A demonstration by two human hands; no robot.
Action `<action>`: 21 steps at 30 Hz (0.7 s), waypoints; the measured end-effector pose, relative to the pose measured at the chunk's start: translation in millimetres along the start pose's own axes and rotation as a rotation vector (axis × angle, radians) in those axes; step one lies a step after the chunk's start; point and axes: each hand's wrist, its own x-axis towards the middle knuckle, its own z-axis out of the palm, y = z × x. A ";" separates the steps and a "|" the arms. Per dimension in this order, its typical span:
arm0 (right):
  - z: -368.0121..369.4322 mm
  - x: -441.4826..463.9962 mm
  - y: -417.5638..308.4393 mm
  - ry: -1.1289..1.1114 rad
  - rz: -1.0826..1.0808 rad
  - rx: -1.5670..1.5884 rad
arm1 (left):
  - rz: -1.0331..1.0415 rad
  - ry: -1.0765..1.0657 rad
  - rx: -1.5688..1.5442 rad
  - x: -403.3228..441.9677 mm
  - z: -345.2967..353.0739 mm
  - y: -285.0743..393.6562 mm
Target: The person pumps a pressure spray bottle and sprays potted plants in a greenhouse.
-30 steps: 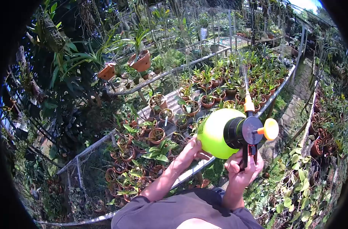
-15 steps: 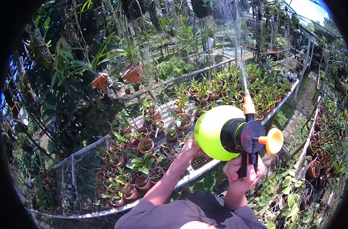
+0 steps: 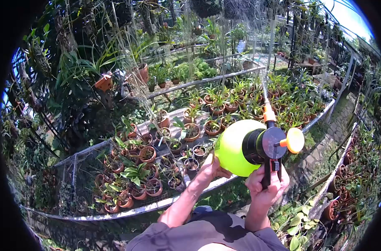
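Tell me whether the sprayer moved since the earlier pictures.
Yes: the sprayer shifted upward in view against the bench. Its nozzle tip, below the bench's far right corner a second ago, is now about level, though the camera moved too.

stone path [image 3: 337,126] to my right, wire mesh [image 3: 88,167] off to my left, yellow-green leaves [image 3: 296,220] near me, bright sky [image 3: 348,16]

Head-level view, forward and down.
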 end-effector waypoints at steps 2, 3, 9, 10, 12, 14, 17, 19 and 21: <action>-11.2 5.9 1.4 0.010 -0.012 0.032 | -0.015 -0.024 -0.023 6.6 9.6 -2.6; -15.5 9.4 0.6 0.026 0.001 0.035 | -0.044 -0.014 -0.016 14.7 8.8 -10.8; -43.4 35.8 8.8 0.085 0.003 0.058 | -0.001 -0.066 0.043 56.8 13.6 -18.7; -48.3 39.3 11.1 0.093 -0.003 0.055 | -0.032 -0.037 0.080 66.3 13.2 -20.2; -54.4 46.7 15.2 0.112 -0.015 0.048 | -0.064 -0.032 0.119 84.1 12.3 -22.4; -59.5 60.1 17.2 0.123 -0.034 0.040 | -0.056 -0.082 0.120 103.7 13.7 -23.8; -72.0 79.6 21.8 0.147 -0.047 0.063 | -0.084 -0.081 0.097 130.0 18.1 -36.2; -76.4 92.0 23.9 0.186 -0.072 0.000 | -0.028 -0.097 0.112 142.8 28.9 -33.8; -84.9 104.8 24.0 0.193 -0.090 -0.029 | -0.075 -0.065 0.107 158.8 34.6 -42.9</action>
